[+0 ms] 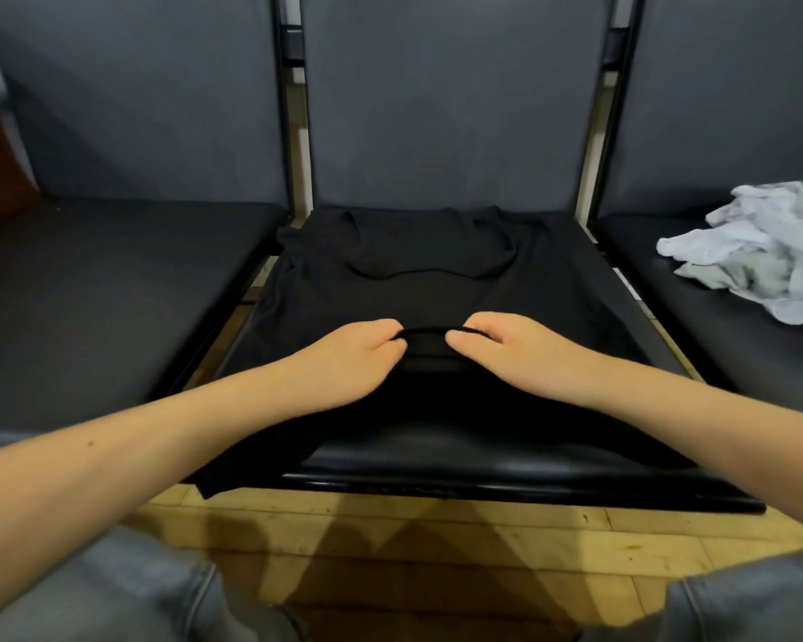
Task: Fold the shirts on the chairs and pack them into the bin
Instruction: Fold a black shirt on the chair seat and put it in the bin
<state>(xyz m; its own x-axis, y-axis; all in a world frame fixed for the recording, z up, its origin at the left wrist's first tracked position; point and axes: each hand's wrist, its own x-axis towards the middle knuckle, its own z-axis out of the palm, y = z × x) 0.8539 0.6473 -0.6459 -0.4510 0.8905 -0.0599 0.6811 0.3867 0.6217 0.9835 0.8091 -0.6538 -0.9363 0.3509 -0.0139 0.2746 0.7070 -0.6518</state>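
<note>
A black shirt [436, 280] lies spread on the seat of the middle chair [506, 474], its neckline toward the backrest and a corner hanging off the front left edge. My left hand [348, 359] and my right hand [515, 349] sit close together at the shirt's middle. Each pinches a raised fold of the black fabric between thumb and fingers. A crumpled pile of white and pale grey shirts [761, 252] lies on the right chair. No bin is in view.
Three dark padded chairs stand side by side with grey backrests; the left chair's seat [103, 289] holds nothing. Narrow gaps with metal frames separate the seats. A wooden floor [390, 539] lies below, and my knees in grey trousers [112, 595] fill the bottom corners.
</note>
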